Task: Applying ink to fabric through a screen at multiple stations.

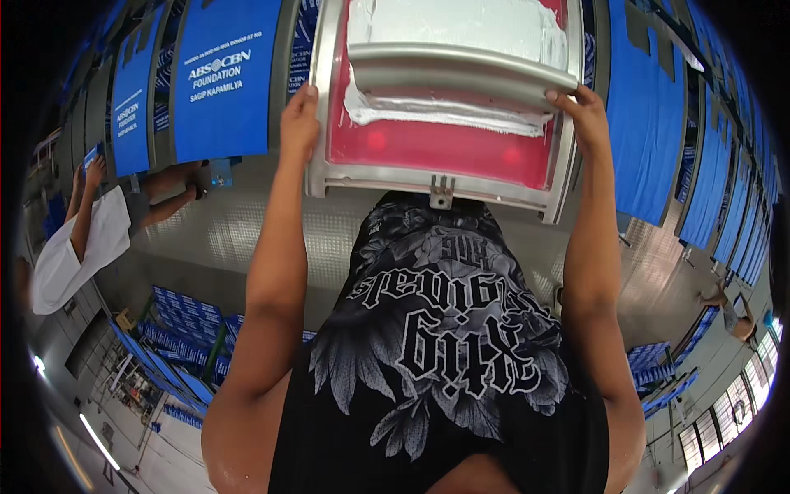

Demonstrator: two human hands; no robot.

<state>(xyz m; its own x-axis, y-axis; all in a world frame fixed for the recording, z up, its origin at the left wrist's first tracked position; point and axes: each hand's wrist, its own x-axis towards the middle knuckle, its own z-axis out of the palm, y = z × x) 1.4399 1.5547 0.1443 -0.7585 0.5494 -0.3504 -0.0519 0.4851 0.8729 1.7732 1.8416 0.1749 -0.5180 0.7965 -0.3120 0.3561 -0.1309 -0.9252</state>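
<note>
A screen printing frame [318, 152] of pale metal lies in front of me, its pinkish-red mesh [428, 152] showing. White ink [461, 25] covers the far part of the mesh, and a ragged band of it runs nearer to me. Across the frame rests a metal squeegee [461, 72], between the two areas of ink. My left hand [299, 123] is closed on the frame's left rail, its thumb uppermost. My right hand [583, 115] is at the right rail, thumb and fingers bent round the squeegee's right end. Its fingertips are partly hidden.
Blue printed fabric panels [222, 90] lie on boards to the left, with more blue panels [650, 123] to the right. A metal clamp [441, 191] sits on the frame's near edge. Another person in a white shirt [82, 247] works at the far left; one more person [736, 317] is at right.
</note>
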